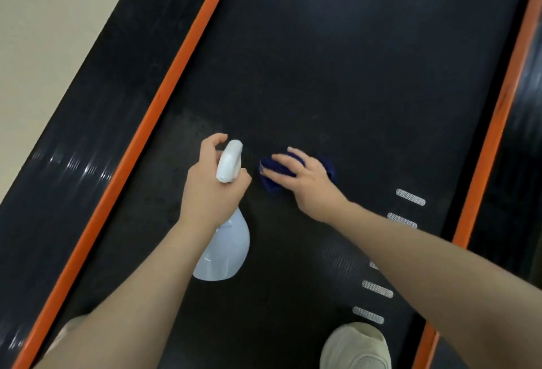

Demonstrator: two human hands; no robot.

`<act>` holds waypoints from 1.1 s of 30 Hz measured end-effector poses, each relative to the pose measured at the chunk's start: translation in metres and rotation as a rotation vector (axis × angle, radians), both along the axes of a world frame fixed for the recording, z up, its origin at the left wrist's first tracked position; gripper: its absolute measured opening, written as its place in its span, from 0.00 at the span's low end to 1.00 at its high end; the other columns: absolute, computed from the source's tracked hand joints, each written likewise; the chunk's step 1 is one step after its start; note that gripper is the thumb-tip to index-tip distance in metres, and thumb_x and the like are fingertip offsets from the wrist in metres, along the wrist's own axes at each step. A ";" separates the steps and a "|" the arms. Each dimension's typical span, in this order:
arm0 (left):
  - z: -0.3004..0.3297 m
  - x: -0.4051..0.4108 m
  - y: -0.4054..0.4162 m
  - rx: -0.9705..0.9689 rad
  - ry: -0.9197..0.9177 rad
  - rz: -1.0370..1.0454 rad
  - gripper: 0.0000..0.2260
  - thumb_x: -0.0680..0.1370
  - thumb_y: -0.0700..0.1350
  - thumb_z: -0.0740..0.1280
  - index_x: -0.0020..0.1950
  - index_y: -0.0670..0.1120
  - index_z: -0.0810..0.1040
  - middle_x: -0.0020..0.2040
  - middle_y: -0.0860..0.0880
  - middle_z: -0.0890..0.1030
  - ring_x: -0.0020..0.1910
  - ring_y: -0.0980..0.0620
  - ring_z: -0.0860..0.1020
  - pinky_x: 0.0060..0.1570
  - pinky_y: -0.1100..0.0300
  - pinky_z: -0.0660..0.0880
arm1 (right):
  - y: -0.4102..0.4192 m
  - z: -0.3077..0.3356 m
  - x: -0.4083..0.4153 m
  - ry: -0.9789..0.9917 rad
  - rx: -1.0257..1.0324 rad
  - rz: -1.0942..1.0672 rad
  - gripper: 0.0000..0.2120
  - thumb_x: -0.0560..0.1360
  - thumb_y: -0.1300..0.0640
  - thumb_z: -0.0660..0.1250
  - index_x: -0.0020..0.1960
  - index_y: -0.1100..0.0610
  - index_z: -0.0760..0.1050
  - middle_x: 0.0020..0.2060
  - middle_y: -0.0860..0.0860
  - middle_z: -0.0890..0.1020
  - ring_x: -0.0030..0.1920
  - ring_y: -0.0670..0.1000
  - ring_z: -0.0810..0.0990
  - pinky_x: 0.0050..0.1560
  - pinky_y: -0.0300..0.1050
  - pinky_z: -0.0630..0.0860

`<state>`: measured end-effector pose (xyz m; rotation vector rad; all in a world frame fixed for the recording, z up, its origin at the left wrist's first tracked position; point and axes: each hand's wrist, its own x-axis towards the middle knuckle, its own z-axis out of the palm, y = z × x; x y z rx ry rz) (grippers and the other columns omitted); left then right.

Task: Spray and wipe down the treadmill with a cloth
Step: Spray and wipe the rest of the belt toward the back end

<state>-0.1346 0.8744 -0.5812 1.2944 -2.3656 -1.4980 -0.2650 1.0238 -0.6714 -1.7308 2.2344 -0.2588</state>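
Step in hand, as judged: wiping the treadmill belt (337,60) with spray held ready.

Left hand (209,184) grips the neck of a white spray bottle (225,248), fingers curled round it below the trigger head, nozzle pointing toward the far end; the bottle is held above the belt, left of centre. Right hand (302,178) lies flat, fingers straight and slightly spread, pressing a dark blue cloth (271,185) onto the belt just right of the nozzle. A ring shows on one finger.

Orange side rails (164,95) border the belt. A pale shoe (356,345) stands on the near belt.

Recommended: keep the palm flat on the cloth, wipe in overlapping passes across the belt from rail to rail, and spray ahead of the cloth, not onto the hand.

Writing: none legible. The bottle shows no label; white dotted dashes (410,197) on the right of the belt carry no text
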 end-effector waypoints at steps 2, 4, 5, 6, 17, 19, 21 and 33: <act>-0.003 0.001 -0.002 0.004 0.019 0.002 0.24 0.74 0.40 0.68 0.67 0.50 0.65 0.47 0.58 0.76 0.44 0.60 0.76 0.37 0.72 0.69 | -0.021 0.001 -0.038 0.043 -0.085 -0.306 0.29 0.69 0.67 0.55 0.67 0.52 0.73 0.65 0.59 0.73 0.65 0.69 0.68 0.58 0.60 0.71; -0.006 0.002 -0.003 -0.002 0.035 0.008 0.23 0.74 0.40 0.68 0.67 0.50 0.65 0.48 0.57 0.77 0.45 0.59 0.76 0.39 0.69 0.71 | -0.042 0.002 -0.062 0.005 -0.012 -0.703 0.32 0.71 0.69 0.56 0.72 0.48 0.64 0.73 0.55 0.63 0.73 0.62 0.55 0.68 0.55 0.60; -0.008 0.002 -0.004 -0.004 0.042 0.011 0.23 0.74 0.40 0.68 0.67 0.50 0.65 0.48 0.57 0.77 0.45 0.59 0.77 0.40 0.69 0.72 | -0.047 0.000 -0.061 -0.008 0.023 -0.805 0.34 0.72 0.69 0.56 0.74 0.46 0.60 0.74 0.52 0.58 0.74 0.59 0.50 0.70 0.52 0.55; -0.010 0.003 -0.004 -0.003 0.043 0.015 0.23 0.74 0.40 0.68 0.66 0.50 0.65 0.47 0.56 0.77 0.45 0.59 0.77 0.39 0.70 0.72 | -0.050 0.000 -0.053 -0.014 0.028 -0.833 0.33 0.72 0.68 0.56 0.74 0.47 0.60 0.75 0.52 0.58 0.74 0.59 0.50 0.70 0.52 0.54; -0.024 0.019 -0.016 0.145 -0.048 0.257 0.28 0.75 0.40 0.66 0.72 0.49 0.59 0.50 0.57 0.70 0.42 0.63 0.70 0.37 0.71 0.64 | -0.059 0.003 -0.012 -0.031 0.055 -0.676 0.34 0.71 0.69 0.59 0.73 0.47 0.62 0.74 0.53 0.60 0.73 0.61 0.54 0.69 0.54 0.56; -0.026 0.033 -0.021 0.161 -0.054 0.407 0.26 0.75 0.40 0.66 0.70 0.48 0.61 0.48 0.55 0.69 0.42 0.62 0.70 0.37 0.68 0.66 | -0.064 0.006 0.012 -0.062 0.098 -0.661 0.35 0.72 0.68 0.61 0.75 0.47 0.59 0.75 0.52 0.57 0.73 0.60 0.51 0.69 0.54 0.54; -0.024 0.045 -0.029 0.159 -0.037 0.497 0.24 0.75 0.40 0.67 0.67 0.48 0.61 0.47 0.56 0.69 0.43 0.60 0.71 0.38 0.65 0.68 | -0.057 0.008 0.035 -0.086 0.010 -0.472 0.35 0.69 0.71 0.63 0.73 0.51 0.64 0.72 0.56 0.63 0.71 0.64 0.57 0.66 0.58 0.59; 0.008 0.047 -0.028 0.335 0.043 -0.236 0.21 0.74 0.38 0.68 0.58 0.50 0.60 0.43 0.48 0.77 0.41 0.52 0.77 0.41 0.56 0.76 | -0.052 0.037 0.051 -0.306 0.245 -0.523 0.32 0.78 0.67 0.57 0.76 0.44 0.52 0.76 0.48 0.48 0.75 0.52 0.43 0.74 0.50 0.49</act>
